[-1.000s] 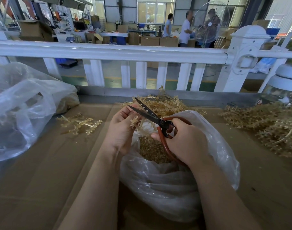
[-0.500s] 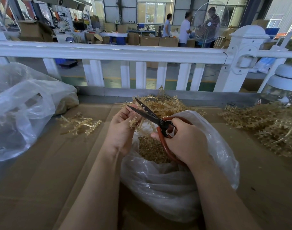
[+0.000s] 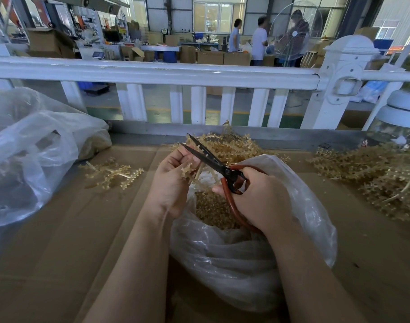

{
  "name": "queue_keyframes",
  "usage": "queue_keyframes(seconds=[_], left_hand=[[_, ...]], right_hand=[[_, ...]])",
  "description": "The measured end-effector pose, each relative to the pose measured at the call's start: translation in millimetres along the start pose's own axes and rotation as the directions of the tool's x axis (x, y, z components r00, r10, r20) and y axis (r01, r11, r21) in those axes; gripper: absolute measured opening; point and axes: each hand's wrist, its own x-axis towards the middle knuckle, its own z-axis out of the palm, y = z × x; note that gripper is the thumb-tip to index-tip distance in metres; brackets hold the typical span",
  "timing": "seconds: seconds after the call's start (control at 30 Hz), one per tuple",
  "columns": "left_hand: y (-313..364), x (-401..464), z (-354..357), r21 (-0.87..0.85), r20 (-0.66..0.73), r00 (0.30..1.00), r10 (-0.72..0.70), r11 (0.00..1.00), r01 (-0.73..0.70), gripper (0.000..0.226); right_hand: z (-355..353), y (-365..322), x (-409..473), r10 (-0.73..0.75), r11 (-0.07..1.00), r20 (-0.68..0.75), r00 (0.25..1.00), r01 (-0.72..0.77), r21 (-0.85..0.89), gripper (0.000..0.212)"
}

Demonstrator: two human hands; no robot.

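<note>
My right hand [image 3: 260, 197] grips the red handles of a pair of scissors [image 3: 213, 162], whose dark blades stand apart and point up-left. My left hand [image 3: 173, 180] pinches a small golden plastic sprig [image 3: 191, 172] right beside the blades. Both hands hover over the mouth of a clear plastic bag [image 3: 246, 264] that holds a heap of small golden cut pieces [image 3: 211, 208].
Cardboard [image 3: 71, 241] covers the table. A loose golden sprig [image 3: 113, 174] lies at left, a pile of sprigs [image 3: 227, 148] behind the hands, another heap [image 3: 374, 176] at right. A large plastic bag [image 3: 29, 159] sits far left. A white railing [image 3: 164, 74] borders the back.
The hands and scissors stay in nearly the same place; my left hand has turned the sprig slightly at the blades.
</note>
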Motion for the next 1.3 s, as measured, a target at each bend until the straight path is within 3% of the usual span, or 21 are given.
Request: queue_keyframes(seconds=[0.27, 0.57, 1.1, 1.3], left_hand=[[2.0, -1.4, 0.4, 0.014, -0.014, 1.000, -0.013, 1.000, 0.013, 0.015], [4.5, -2.0, 3.4, 0.146, -0.035, 0.999, 0.025, 0.989, -0.020, 0.017], [7.7, -4.6, 2.7, 0.064, 0.048, 0.999, -0.024, 0.998, 0.021, 0.035], [8.9, -5.3, 2.1, 0.048, 0.070, 0.997, -0.034, 0.998, 0.031, 0.041]], right_hand=[[-1.6, -0.1, 0.5, 0.015, 1.000, 0.034, 0.999, -0.015, 0.003, 0.078], [-3.0, -0.6, 0.7, 0.005, 0.997, 0.003, 1.000, -0.005, -0.075, 0.077], [1.2, 2.8, -1.3, 0.015, 0.990, 0.116, 0.993, -0.031, 0.137, 0.088], [1.9, 2.9, -0.7, 0.030, 0.991, 0.110, 0.993, -0.043, 0.124, 0.089]])
